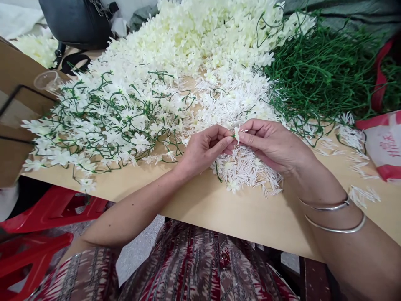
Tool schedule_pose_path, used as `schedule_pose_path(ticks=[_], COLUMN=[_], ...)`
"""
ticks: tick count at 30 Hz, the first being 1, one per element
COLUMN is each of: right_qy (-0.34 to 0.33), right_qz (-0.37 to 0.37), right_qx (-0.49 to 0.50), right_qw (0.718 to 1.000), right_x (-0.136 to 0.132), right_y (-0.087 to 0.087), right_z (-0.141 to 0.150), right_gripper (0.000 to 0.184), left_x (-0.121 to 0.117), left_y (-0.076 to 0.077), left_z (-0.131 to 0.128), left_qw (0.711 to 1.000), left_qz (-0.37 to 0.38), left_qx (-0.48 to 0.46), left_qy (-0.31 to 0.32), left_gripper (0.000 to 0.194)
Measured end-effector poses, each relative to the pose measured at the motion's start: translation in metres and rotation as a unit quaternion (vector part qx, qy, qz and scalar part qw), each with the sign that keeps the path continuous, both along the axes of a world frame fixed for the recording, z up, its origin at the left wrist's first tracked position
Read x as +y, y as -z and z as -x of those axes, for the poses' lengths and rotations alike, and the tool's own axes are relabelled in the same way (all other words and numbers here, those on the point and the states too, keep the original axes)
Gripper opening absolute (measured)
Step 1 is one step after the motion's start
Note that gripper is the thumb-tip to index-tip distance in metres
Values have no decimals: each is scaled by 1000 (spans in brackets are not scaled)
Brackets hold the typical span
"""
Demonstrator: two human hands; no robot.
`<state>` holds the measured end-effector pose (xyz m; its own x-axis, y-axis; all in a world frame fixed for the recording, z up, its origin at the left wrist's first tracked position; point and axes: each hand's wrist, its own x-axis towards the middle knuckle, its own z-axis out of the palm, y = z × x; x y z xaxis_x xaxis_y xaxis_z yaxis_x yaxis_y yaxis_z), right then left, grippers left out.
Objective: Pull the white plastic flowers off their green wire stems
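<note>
My left hand (205,150) and my right hand (274,144) meet over the near part of the table, thumbs and fingertips pinched close together. Between them shows a small white artificial flower (237,135), gripped by my right fingertips. A bit of green stem (233,136) sticks out of my left fingertips at the flower's base; the rest of it is hidden. Under my hands lies a heap of white thread-like flower stamens (250,169). To the left spreads a pile of white flowers on green stems (125,121).
Loose cream-white petals (194,33) are heaped at the back. Bare green stems (326,71) pile up at the right, near a red and white bag (384,144). A black bag (77,23), a clear cup (48,80) and a cardboard box (15,79) stand left. Red stools (56,209) are below.
</note>
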<state>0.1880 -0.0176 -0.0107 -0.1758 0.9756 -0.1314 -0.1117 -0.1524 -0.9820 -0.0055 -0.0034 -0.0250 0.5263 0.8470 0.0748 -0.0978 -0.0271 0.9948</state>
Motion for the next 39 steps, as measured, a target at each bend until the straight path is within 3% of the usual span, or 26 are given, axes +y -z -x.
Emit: schedule_pose_path(ticks=[14, 17, 20, 23, 25, 29, 31, 35, 39], right_qy=[10, 29, 67, 50, 0, -31, -28, 8, 65], right_qz=[-45, -70, -134, -183, -186, -161, -149, -139, -186], right_qx=[-102, -92, -119, -243, -338, -489, -511, -483, -404], right_qw=[994, 993, 982, 951, 922, 857, 846, 864, 893], right_x=[0, -2, -8, -18, -26, -45, -54, -64, -67], right_y=[3, -8, -32, -54, -58, -40, -27, -17, -29], right_z=[2, 2, -9, -26, -34, -37, -36, -39, -32], right_gripper=[30, 27, 19, 13, 13, 16, 15, 13, 10], left_x=[-1, 2, 6, 10, 11, 7, 2, -10, -19], left_y=[0, -1, -2, -3, -5, -14, -18, -19, -14], left_z=[0, -2, -2, 2, 5, 9, 9, 2, -6], left_qw=[998, 999, 994, 978, 962, 921, 898, 884, 905], left_qz=[-36, -36, -76, -134, -186, -309, -362, -417, -398], left_qx=[45, 17, 33, 65, 88, 142, 168, 171, 144], left_qy=[-17, -14, -70, -146, -177, -190, -184, -125, -55], left_gripper=[28, 28, 22, 26, 33, 38, 35, 24, 18])
